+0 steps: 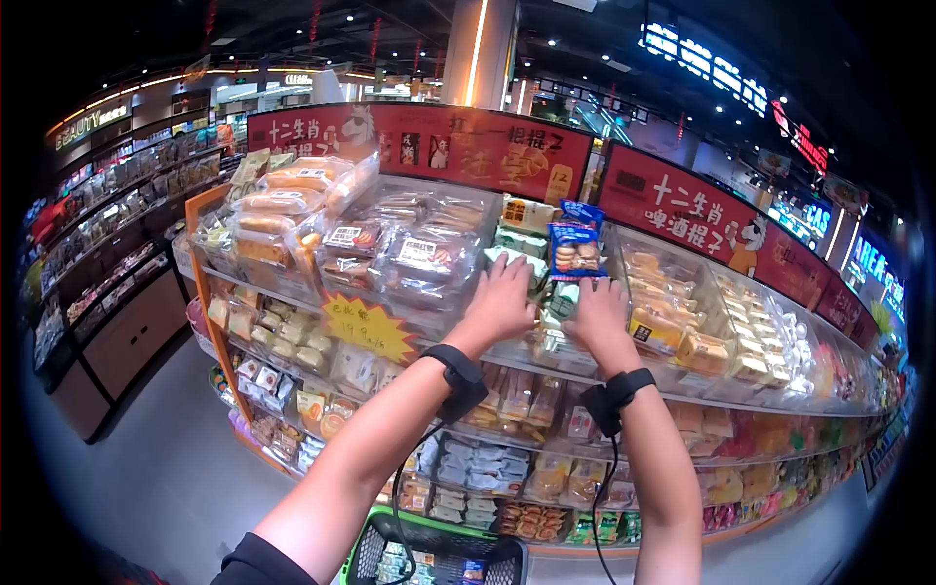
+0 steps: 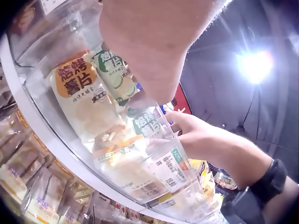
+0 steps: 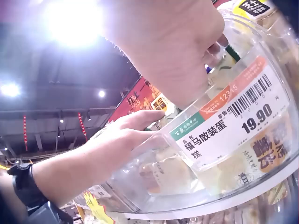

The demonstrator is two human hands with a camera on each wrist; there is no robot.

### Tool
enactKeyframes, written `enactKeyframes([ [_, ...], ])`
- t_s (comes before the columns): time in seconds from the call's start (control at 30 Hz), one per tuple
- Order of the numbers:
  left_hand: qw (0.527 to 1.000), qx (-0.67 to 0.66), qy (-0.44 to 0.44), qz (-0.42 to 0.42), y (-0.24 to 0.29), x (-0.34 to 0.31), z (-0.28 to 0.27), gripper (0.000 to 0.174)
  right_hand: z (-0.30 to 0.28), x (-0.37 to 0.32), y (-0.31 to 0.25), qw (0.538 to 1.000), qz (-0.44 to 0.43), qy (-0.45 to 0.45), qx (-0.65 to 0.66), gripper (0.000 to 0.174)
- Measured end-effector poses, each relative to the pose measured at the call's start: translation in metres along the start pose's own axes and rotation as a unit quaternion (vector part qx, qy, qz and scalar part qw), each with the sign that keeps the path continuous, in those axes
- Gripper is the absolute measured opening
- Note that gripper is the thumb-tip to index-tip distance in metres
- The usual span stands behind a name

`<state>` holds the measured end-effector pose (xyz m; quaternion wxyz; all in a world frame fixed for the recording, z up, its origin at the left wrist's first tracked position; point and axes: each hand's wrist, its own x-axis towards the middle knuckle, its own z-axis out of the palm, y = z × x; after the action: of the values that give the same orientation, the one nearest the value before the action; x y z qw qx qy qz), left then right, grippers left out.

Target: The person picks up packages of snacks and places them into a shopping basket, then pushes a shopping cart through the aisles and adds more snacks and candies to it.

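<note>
Both bare hands reach into a clear bin of snack packets on the top shelf. My left hand (image 1: 502, 304) has its fingers stretched over a pale green packet (image 1: 515, 265). To its right, my right hand (image 1: 598, 320) has its fingertips at the lower end of a blue packet (image 1: 575, 252) with round biscuits printed on it. In the left wrist view, an orange-labelled packet (image 2: 81, 95) and a green-labelled packet (image 2: 113, 77) lie below the left hand. Some right fingertips are hidden behind the bin wall, which carries a price label (image 3: 229, 114).
Bagged bread rolls (image 1: 292, 200) and boxed pastries (image 1: 424, 253) fill bins to the left. Yellow cakes (image 1: 663, 317) sit to the right. A red sign board (image 1: 419, 146) backs the shelf. A green-rimmed basket (image 1: 439, 525) with packets stands below.
</note>
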<state>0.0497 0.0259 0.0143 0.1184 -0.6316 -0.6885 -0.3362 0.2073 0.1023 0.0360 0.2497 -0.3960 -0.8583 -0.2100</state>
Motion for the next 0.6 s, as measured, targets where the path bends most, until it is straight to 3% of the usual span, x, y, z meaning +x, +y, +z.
enactKeyframes([
  [0.13,1.000,-0.001,-0.003,0.014,-0.002,-0.001,0.000,0.069,-0.003,0.011,0.011,0.998,-0.037,-0.055,0.004,0.048],
  [0.23,0.999,0.002,0.009,0.030,-0.002,-0.002,0.001,0.070,-0.018,0.011,0.016,0.988,-0.027,-0.095,0.117,0.055],
  [0.47,0.997,0.012,0.031,0.072,-0.004,-0.005,0.002,0.067,-0.063,0.001,0.021,0.967,-0.094,-0.159,0.174,0.052],
  [0.6,0.994,0.001,0.047,0.102,-0.007,-0.003,0.006,0.064,-0.089,-0.011,0.025,0.941,-0.043,-0.128,0.309,0.051],
])
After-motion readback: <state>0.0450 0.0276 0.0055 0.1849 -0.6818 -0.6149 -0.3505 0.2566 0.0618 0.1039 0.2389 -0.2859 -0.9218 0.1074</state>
